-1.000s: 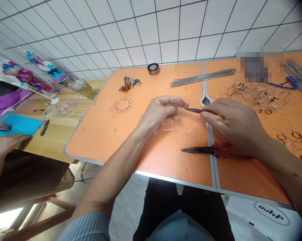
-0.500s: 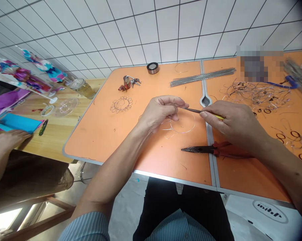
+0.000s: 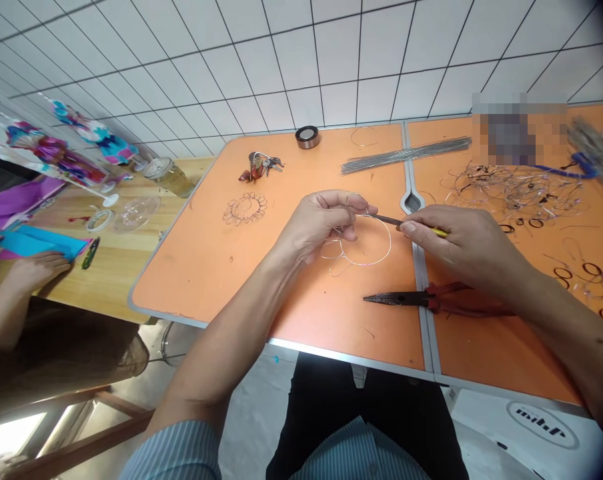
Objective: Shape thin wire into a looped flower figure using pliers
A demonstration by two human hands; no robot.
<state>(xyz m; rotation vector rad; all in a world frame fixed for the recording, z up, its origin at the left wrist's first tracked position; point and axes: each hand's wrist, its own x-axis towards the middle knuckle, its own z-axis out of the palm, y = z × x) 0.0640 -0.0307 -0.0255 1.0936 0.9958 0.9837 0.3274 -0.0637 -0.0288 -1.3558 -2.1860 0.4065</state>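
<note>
Over the orange table, my left hand (image 3: 326,223) pinches a thin silvery wire bent into loops. The wire's large round loop (image 3: 390,243) hangs to the right below the fingers, with smaller loops by the palm. My right hand (image 3: 451,237) grips a slim dark tool with a yellow handle (image 3: 439,233). Its narrow tip meets the wire close to my left fingertips; the exact contact is too small to tell. Below the hands lie red-handled long-nose pliers (image 3: 396,299), their handles partly under my right forearm.
A flower-shaped wire ring (image 3: 245,209), keys (image 3: 264,165) and a tape roll (image 3: 307,137) lie on the left panel. Straight wires (image 3: 406,155) cross the table seam. Tangled wire (image 3: 521,190) and dark rings (image 3: 591,269) lie right. Another person's hand (image 3: 39,272) rests on blue material far left.
My hands keep nearly the same pose, with the tool tip still at the wire. The view has shifted slightly, and the large loop catches more light.
</note>
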